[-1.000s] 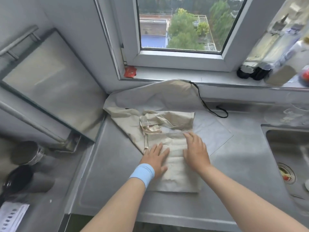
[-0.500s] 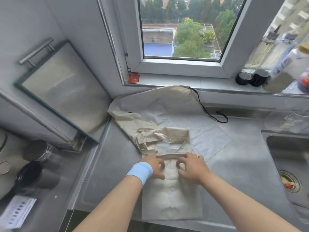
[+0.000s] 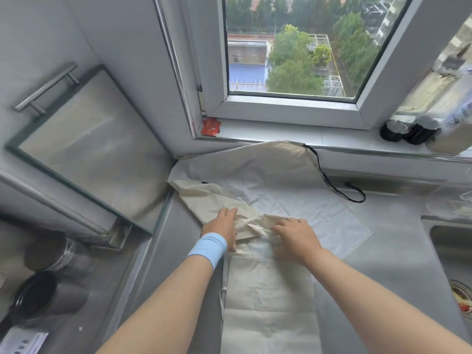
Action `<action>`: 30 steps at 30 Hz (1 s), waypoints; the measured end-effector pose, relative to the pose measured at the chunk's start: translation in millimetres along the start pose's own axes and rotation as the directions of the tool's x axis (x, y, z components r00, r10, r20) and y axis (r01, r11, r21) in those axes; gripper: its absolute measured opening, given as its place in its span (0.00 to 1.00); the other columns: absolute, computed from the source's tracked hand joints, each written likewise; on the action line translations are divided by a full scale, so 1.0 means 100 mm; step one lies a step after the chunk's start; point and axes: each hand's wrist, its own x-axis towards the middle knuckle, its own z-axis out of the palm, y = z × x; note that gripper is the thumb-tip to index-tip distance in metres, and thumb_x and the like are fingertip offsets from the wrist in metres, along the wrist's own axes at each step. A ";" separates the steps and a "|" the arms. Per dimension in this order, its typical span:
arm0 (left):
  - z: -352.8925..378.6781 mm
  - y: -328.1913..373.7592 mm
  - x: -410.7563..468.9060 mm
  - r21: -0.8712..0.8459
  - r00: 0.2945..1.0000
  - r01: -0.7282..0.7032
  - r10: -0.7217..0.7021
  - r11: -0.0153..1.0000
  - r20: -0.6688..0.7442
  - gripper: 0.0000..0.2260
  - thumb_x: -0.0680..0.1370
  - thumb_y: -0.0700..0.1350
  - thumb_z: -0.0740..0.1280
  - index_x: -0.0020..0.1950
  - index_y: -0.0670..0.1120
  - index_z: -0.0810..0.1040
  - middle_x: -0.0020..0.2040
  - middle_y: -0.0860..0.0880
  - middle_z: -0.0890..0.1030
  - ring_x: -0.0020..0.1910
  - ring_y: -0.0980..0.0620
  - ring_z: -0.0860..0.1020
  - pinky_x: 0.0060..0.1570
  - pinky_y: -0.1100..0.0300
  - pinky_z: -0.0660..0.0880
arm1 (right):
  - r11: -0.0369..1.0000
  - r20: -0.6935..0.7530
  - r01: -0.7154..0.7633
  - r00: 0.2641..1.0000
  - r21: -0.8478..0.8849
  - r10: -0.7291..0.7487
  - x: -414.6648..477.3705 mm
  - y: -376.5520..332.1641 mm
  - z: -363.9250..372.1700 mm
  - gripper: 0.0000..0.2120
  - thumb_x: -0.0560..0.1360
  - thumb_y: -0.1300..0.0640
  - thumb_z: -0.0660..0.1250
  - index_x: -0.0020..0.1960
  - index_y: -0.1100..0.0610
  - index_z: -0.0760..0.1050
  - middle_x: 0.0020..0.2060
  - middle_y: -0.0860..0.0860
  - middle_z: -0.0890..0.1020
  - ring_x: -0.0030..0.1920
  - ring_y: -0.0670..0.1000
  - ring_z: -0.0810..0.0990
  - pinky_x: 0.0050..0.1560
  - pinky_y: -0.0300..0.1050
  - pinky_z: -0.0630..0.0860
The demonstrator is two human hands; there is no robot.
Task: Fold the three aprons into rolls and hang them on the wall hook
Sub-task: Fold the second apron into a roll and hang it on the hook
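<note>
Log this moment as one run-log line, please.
phase: folding beige apron | left hand: presses bunched top | right hand: pinches fold | surface: steel counter

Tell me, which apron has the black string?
The white apron spread flat underneath, its black string trailing rightward. The beige apron on top has pale ties.

A beige apron (image 3: 268, 302) lies as a folded strip on the steel table (image 3: 396, 264), its far end bunched up. The left grip (image 3: 222, 226), above a blue wristband (image 3: 208, 247), rests on the bunched cloth; the right grip (image 3: 293, 236), just beside it, has curled fingers on the crumpled fold. A white apron (image 3: 293, 200) spreads beneath and beyond, its black strap (image 3: 324, 175) trailing right. A sink (image 3: 447, 241) sits at the right edge, and a red packet (image 3: 210, 126) lies on the far windowsill (image 3: 281, 134).
</note>
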 end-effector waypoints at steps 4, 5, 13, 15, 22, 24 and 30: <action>-0.02 -0.14 0.34 -0.049 0.994 0.073 -0.069 0.996 0.090 0.23 0.78 0.50 0.61 0.72 0.54 0.63 0.67 0.48 0.72 0.62 0.45 0.75 0.57 0.54 0.71 | 0.995 0.019 -0.033 0.999 -0.091 0.035 0.28 -0.02 0.07 0.07 0.56 0.59 0.74 0.30 0.51 0.77 0.30 0.48 0.77 0.31 0.55 0.79 0.35 0.45 0.61; -0.04 -0.17 0.41 -0.038 0.995 0.058 -0.055 0.998 0.079 0.20 0.76 0.51 0.62 0.69 0.54 0.68 0.65 0.49 0.73 0.62 0.46 0.74 0.57 0.55 0.71 | 0.997 0.014 -0.030 0.999 -0.073 0.031 0.35 0.01 0.05 0.03 0.62 0.60 0.70 0.32 0.53 0.78 0.32 0.50 0.79 0.35 0.57 0.79 0.37 0.45 0.59; -0.52 -0.25 0.88 -0.164 0.981 0.003 0.029 0.987 0.193 0.10 0.71 0.50 0.72 0.50 0.49 0.78 0.48 0.48 0.80 0.47 0.47 0.78 0.45 0.61 0.71 | 0.796 -0.214 -0.394 0.821 0.459 0.529 0.84 0.24 -0.47 0.09 0.78 0.50 0.63 0.53 0.51 0.80 0.50 0.52 0.80 0.54 0.58 0.78 0.44 0.48 0.71; -0.67 -0.22 1.02 -0.273 0.977 0.016 0.043 0.962 0.208 0.07 0.71 0.47 0.73 0.40 0.49 0.76 0.41 0.48 0.79 0.38 0.48 0.75 0.40 0.62 0.72 | 0.661 -0.127 -0.482 0.746 0.575 0.654 1.03 0.33 -0.63 0.10 0.78 0.50 0.62 0.52 0.51 0.80 0.49 0.52 0.83 0.54 0.58 0.79 0.47 0.48 0.72; -0.96 0.04 1.33 -0.907 0.973 -0.009 -0.205 0.421 -0.105 0.11 0.73 0.35 0.68 0.55 0.44 0.76 0.45 0.46 0.80 0.30 0.55 0.81 0.33 0.59 0.80 | 0.502 -0.044 -0.378 0.765 0.778 0.643 1.19 0.42 -0.72 0.19 0.76 0.59 0.63 0.67 0.55 0.74 0.58 0.53 0.82 0.61 0.55 0.78 0.61 0.44 0.71; -0.92 0.10 1.32 -0.844 0.972 -0.125 -0.107 0.522 -0.210 0.21 0.71 0.34 0.69 0.63 0.47 0.74 0.57 0.51 0.77 0.46 0.55 0.82 0.51 0.57 0.79 | 0.606 -0.137 -0.281 0.824 0.744 0.550 1.08 0.36 -0.60 0.24 0.75 0.64 0.63 0.71 0.58 0.70 0.62 0.54 0.79 0.63 0.55 0.76 0.64 0.44 0.69; -0.64 -0.03 1.10 -0.493 0.923 -0.155 -0.052 0.856 -0.380 0.16 0.71 0.30 0.59 0.48 0.47 0.79 0.51 0.48 0.78 0.49 0.48 0.78 0.53 0.63 0.71 | 0.913 -0.178 -0.058 0.974 0.403 0.141 0.90 0.13 -0.06 0.12 0.72 0.61 0.64 0.51 0.51 0.80 0.49 0.49 0.80 0.55 0.55 0.77 0.50 0.49 0.75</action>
